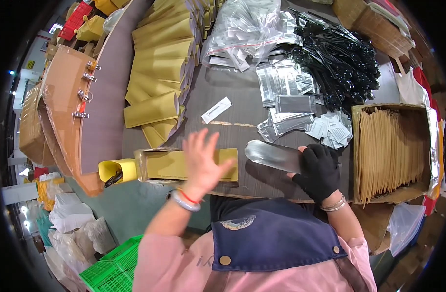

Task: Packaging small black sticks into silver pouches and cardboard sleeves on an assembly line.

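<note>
My left hand (202,163) is bare and open, its fingers spread, slightly blurred above a gold-brown padded envelope (167,165). That envelope lies in or on a low cardboard holder at the table's near edge. My right hand (321,170), in a black glove with bare fingertips, is closed round the right end of a shiny, clear-looking long piece (271,154). Its rounded free end points left over the dark table (232,95). I cannot tell exactly what kind of thing it is. Beyond the hands lies a small white printed packet (216,110).
Fanned envelopes (159,73) cover the table's left side. Silver packets (293,104), white cards (332,127) and a heap of black long-stemmed items (330,63) lie at right. A carton of upright brown envelopes (391,151) stands far right; a yellow container (116,170) hangs left.
</note>
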`<action>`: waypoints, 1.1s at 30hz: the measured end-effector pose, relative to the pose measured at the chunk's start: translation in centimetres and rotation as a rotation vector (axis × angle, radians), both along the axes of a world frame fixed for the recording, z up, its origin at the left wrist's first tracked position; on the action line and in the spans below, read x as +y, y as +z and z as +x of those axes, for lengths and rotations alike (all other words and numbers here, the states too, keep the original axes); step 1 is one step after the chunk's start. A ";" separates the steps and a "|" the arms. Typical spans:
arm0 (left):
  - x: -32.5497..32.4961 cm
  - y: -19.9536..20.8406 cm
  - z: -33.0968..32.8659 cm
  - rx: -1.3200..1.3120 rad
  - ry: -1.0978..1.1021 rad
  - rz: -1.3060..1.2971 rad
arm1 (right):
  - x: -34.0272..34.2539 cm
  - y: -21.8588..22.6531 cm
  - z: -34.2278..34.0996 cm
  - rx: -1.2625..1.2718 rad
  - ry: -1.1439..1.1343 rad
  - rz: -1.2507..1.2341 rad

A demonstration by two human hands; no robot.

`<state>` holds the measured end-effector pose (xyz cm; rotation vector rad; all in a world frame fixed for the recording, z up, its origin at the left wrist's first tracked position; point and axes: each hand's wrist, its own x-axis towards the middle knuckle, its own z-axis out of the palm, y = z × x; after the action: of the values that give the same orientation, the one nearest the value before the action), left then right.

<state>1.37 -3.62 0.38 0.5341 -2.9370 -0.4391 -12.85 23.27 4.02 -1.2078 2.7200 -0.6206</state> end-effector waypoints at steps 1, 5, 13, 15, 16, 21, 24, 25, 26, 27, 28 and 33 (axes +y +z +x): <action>1.6 -1.1 0.5 -0.018 0.070 0.053 | 0.0 0.0 0.1 -0.002 0.007 0.000; 2.1 -2.5 0.7 0.096 0.130 0.284 | 0.0 0.5 0.4 -0.013 0.067 0.079; 0.9 -2.6 0.2 0.056 0.131 0.349 | -2.0 -0.6 -0.2 -0.139 0.160 0.041; 1.1 -1.4 0.0 0.090 0.098 0.335 | -4.7 -1.4 0.7 -0.148 0.256 -0.024; 1.1 -1.4 0.1 0.039 0.061 0.350 | -5.8 -2.8 1.5 -0.166 0.277 -0.118; -2.5 -2.1 -3.1 0.110 0.015 0.621 | -6.7 -5.0 0.6 -0.028 0.338 -0.197; -5.6 -4.8 -6.4 0.105 0.130 0.158 | -2.9 -2.3 -1.5 -0.126 0.018 -0.165; -6.0 -5.0 -7.0 0.120 0.122 0.156 | -0.6 -1.6 -2.5 -0.107 -0.077 -0.206; -6.4 -4.9 -7.7 0.036 0.161 0.119 | 2.4 -2.6 -3.5 0.043 -0.185 -0.333; -6.9 -4.8 -8.5 -0.051 0.197 0.082 | 5.2 -3.1 -4.5 0.023 -0.359 -0.441; -7.3 -4.8 -9.0 -0.046 0.185 0.081 | 8.3 -1.9 -5.6 0.025 -0.440 -0.458; -8.1 -4.3 -9.8 -0.137 0.112 0.233 | 25.0 -4.6 -8.8 0.277 -1.047 -0.102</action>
<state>-8.40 -11.75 -3.89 0.7816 -2.9819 -0.7655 -21.65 48.28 -0.62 0.2755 3.4556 -0.6876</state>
